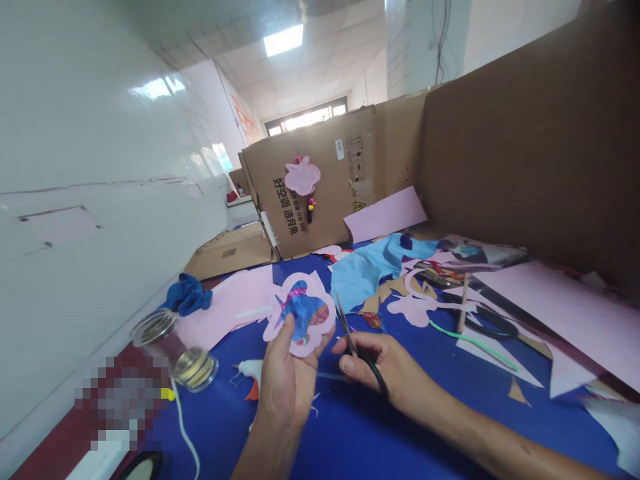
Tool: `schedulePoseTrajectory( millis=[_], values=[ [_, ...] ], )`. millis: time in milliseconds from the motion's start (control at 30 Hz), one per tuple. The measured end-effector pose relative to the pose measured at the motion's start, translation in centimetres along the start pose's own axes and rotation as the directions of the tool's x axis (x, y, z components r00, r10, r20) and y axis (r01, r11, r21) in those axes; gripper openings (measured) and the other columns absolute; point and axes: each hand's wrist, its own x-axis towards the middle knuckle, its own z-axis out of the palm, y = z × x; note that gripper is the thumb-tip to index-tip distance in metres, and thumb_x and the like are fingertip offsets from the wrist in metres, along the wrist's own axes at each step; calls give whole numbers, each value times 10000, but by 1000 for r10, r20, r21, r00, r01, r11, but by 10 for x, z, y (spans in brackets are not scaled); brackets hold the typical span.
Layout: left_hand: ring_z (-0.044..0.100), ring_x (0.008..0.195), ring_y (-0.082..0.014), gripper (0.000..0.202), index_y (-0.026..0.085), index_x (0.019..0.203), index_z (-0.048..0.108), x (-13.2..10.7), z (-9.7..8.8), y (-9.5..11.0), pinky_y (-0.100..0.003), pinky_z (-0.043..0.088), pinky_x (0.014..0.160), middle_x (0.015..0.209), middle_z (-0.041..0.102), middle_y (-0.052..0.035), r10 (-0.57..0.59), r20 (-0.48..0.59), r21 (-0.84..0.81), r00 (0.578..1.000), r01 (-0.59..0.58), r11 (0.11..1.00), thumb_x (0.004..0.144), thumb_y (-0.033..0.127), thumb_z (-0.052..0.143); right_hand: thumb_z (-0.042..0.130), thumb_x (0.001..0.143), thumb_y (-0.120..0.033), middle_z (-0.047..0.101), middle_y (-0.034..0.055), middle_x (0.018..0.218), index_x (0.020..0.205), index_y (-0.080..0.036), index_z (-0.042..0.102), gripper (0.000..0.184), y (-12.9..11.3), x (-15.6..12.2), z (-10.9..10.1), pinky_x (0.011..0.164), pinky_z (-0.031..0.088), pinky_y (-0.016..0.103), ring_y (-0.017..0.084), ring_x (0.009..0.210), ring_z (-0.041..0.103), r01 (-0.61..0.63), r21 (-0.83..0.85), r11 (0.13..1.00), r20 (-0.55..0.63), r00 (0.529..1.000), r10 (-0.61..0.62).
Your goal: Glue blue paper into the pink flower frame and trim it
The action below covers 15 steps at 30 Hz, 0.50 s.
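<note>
My left hand (286, 380) pinches a pink scalloped paper cutout (301, 313) with a blue and purple fish glued on it, thumb pressed on its lower edge. My right hand (386, 368) grips black-handled scissors (354, 347), fingers through the loops. The blades point up and left, their tips right beside the cutout's right edge. Both hands hover over a blue table covering (380, 427).
Pink sheets (575, 313), blue paper (365, 270) and paper scraps litter the table. A tipped glass jar (173, 347) lies left, a blue cloth (189, 295) behind it. A white glue gun (250, 370) is beside my left wrist. Cardboard walls (525, 147) enclose the back and right.
</note>
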Motion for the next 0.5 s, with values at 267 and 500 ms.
schedulePoseTrajectory(
  millis=[267, 500],
  values=[
    [740, 1153, -321, 218, 160, 1095, 784, 1, -1, -2, -525, 616, 988, 1174, 800, -142, -25, 3, -35, 1000, 25, 999, 946, 281, 681, 762, 779, -746, 634, 3, 697, 938, -190, 732, 580, -1, 2, 1, 605, 358, 275, 162, 638, 504, -28, 9, 1000, -4, 1000, 28],
    [754, 1119, -308, 203, 165, 1075, 787, 2, -1, -3, -493, 630, 965, 1125, 813, -133, -39, -13, -23, 999, 39, 999, 943, 273, 678, 747, 797, -745, 620, -9, 678, 917, -197, 729, 562, 0, 2, 1, 600, 342, 275, 157, 622, 491, -18, 3, 1000, 0, 1000, 18]
  ],
)
